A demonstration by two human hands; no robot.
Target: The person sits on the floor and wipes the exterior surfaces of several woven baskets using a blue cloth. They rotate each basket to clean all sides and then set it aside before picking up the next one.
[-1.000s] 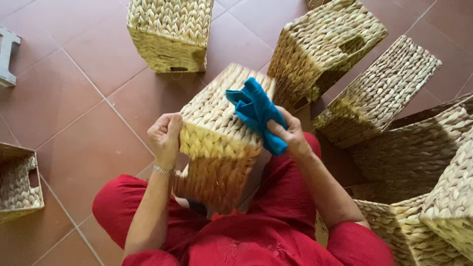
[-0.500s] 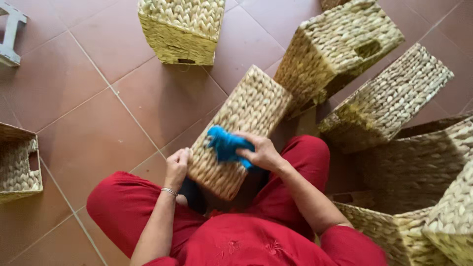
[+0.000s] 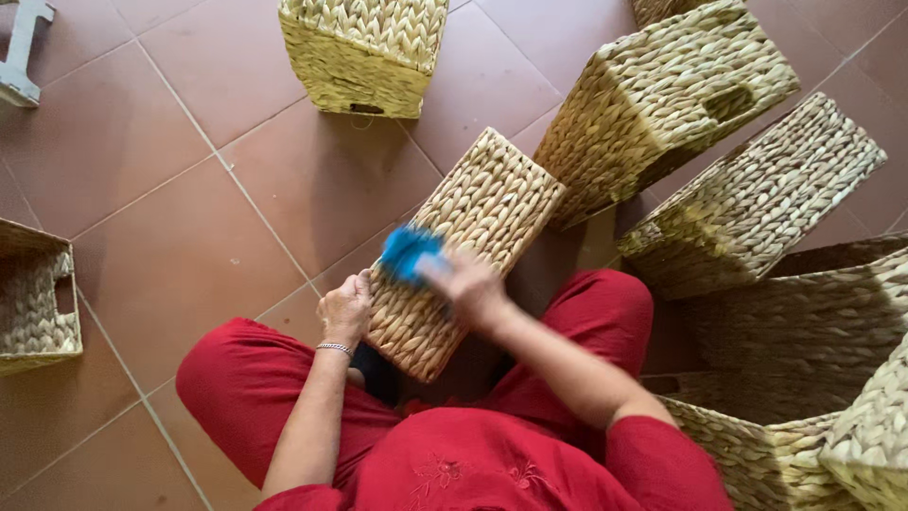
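Observation:
A woven straw basket (image 3: pixel 482 227) lies tilted against my lap, its flat side up. My left hand (image 3: pixel 346 308) grips its near left edge and steadies it. My right hand (image 3: pixel 470 288), blurred with motion, holds a blue cloth (image 3: pixel 409 252) pressed on the basket's upper face near the left side. My red trousers and red top fill the lower part of the view.
Several more woven baskets stand around: one ahead (image 3: pixel 364 47), two at the upper right (image 3: pixel 662 95) (image 3: pixel 757 203), a stack at the right (image 3: pixel 823 378), and one at the left edge (image 3: pixel 33 298). A grey object (image 3: pixel 21 52) sits on the terracotta tile floor (image 3: pixel 189 189).
The basket has dropped lower and tipped away from me. My right hand has swept the blue cloth leftward across its face. My left hand has slid down to the basket's near edge.

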